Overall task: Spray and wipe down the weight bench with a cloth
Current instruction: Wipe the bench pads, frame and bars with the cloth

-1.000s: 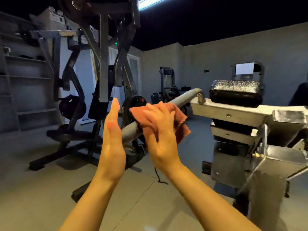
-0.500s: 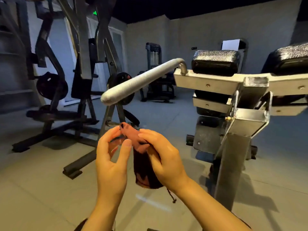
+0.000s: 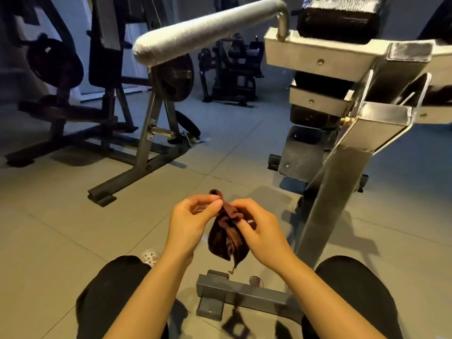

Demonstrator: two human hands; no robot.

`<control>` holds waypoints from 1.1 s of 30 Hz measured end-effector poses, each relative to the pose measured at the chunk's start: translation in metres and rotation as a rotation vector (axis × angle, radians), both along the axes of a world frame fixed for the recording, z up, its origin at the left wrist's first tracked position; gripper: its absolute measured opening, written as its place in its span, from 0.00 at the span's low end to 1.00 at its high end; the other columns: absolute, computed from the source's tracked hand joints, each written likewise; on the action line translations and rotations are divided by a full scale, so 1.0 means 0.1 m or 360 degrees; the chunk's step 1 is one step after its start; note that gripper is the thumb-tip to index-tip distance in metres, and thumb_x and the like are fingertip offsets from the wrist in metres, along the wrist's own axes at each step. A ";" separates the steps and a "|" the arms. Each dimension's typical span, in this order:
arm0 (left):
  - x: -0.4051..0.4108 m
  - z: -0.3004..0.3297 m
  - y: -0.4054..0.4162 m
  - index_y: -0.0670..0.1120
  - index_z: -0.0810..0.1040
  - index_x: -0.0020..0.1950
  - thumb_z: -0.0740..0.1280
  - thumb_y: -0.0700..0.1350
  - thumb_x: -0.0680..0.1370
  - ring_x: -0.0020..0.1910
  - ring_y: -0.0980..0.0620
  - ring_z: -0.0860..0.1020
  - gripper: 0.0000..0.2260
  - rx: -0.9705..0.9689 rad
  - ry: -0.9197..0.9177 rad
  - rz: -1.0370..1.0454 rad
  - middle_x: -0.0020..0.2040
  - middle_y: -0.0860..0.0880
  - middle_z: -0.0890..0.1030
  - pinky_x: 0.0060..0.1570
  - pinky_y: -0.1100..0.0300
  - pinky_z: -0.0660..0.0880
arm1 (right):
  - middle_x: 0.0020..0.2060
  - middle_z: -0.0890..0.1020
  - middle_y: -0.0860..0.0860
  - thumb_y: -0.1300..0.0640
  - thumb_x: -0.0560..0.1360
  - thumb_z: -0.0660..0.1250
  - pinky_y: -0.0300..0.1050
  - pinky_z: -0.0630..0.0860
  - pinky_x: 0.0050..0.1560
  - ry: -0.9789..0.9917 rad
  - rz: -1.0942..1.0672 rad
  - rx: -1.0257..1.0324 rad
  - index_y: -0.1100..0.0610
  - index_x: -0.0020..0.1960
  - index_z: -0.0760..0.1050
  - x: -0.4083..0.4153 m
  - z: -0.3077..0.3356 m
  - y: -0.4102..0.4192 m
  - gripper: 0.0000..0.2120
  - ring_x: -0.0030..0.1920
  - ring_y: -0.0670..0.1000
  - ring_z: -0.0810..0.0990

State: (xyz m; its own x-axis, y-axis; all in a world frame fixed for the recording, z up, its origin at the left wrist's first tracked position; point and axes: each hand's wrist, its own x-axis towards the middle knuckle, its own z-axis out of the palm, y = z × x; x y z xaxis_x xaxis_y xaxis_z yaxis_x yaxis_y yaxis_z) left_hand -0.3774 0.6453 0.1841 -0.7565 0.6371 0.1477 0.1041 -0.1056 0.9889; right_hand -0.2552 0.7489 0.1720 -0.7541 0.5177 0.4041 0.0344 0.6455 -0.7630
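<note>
**Cloth held in both hands below the bench frame**

The tiled gym floor (image 3: 61,228) filled most of the view, grey and crossed by thin joints. On the right stood the weight bench (image 3: 337,196), its steel upright rising at a slant to a boxy bracket and a flat crossbeam, with black pads (image 3: 340,18) mounted above and further pads stacked behind the post. From the crossbeam a padded grey handle bar (image 3: 208,30) reached out to the left, ending in a rounded tip high over the floor. Behind it, on the left, a dark plate-loaded machine (image 3: 105,69) stood on long floor rails, with a black weight plate (image 3: 173,78) hanging just under the bar's tip. Another machine (image 3: 230,69) sat farther back against the wall.

Near the bottom edge, the bench's floor foot (image 3: 242,293) lay between the person's knees in black trousers (image 3: 115,297), and a light patterned shoe (image 3: 150,256) showed beside the left knee.

In the middle, well below the handle bar and clear of the bench, the dark reddish-brown cloth (image 3: 227,238) hung bunched between the two hands. The left hand (image 3: 189,222) pinched its upper end between thumb and curled fingers. The right hand (image 3: 259,228) gripped the gathered top from the other side, fingers curled into the folds, while the rest of the cloth drooped downward with a loose thread trailing from its lower corner.
</note>
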 end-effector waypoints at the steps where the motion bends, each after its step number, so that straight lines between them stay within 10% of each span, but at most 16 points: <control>1: -0.03 0.01 0.01 0.48 0.83 0.47 0.74 0.44 0.73 0.47 0.53 0.83 0.04 -0.0002 0.0025 0.0049 0.45 0.49 0.85 0.48 0.60 0.77 | 0.50 0.80 0.39 0.57 0.81 0.62 0.44 0.78 0.53 -0.0006 0.0015 -0.0019 0.44 0.58 0.75 -0.02 0.02 -0.01 0.10 0.52 0.42 0.78; 10: -0.29 0.07 0.18 0.47 0.81 0.42 0.76 0.41 0.70 0.39 0.58 0.82 0.05 -0.0044 0.0204 0.0003 0.38 0.52 0.83 0.41 0.61 0.77 | 0.54 0.81 0.43 0.54 0.75 0.69 0.41 0.78 0.57 -0.0014 0.0222 -0.0546 0.47 0.63 0.74 -0.24 0.08 -0.02 0.16 0.57 0.42 0.79; 18: -0.55 0.27 0.48 0.54 0.82 0.41 0.74 0.36 0.72 0.47 0.49 0.82 0.12 0.0033 0.0464 -0.0532 0.42 0.54 0.84 0.47 0.55 0.81 | 0.49 0.82 0.44 0.62 0.77 0.67 0.38 0.79 0.54 0.0126 -0.0396 -0.0362 0.45 0.55 0.76 -0.33 0.27 0.03 0.13 0.52 0.44 0.81; 26: -0.46 0.57 0.70 0.51 0.77 0.61 0.65 0.38 0.80 0.50 0.54 0.82 0.12 0.0247 0.0591 -0.1133 0.47 0.49 0.84 0.51 0.60 0.79 | 0.43 0.83 0.38 0.61 0.75 0.71 0.34 0.76 0.44 0.0357 -0.0828 -0.0159 0.42 0.50 0.77 -0.14 0.58 -0.01 0.14 0.44 0.41 0.82; 33: -0.62 0.58 0.83 0.51 0.77 0.54 0.69 0.39 0.77 0.52 0.57 0.79 0.10 0.0501 0.0735 -0.1242 0.52 0.53 0.80 0.51 0.66 0.75 | 0.43 0.85 0.46 0.66 0.78 0.64 0.40 0.80 0.46 0.0809 -0.1224 -0.0230 0.53 0.53 0.78 -0.16 0.86 -0.49 0.10 0.44 0.46 0.84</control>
State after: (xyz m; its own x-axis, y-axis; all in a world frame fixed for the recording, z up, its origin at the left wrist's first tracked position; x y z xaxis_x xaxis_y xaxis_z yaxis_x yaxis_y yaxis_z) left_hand -0.4395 0.7284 0.2419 0.0398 0.8169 0.5754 0.2645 -0.5640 0.7823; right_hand -0.2713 0.6994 0.2581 0.0667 0.8723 0.4844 0.0532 0.4817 -0.8747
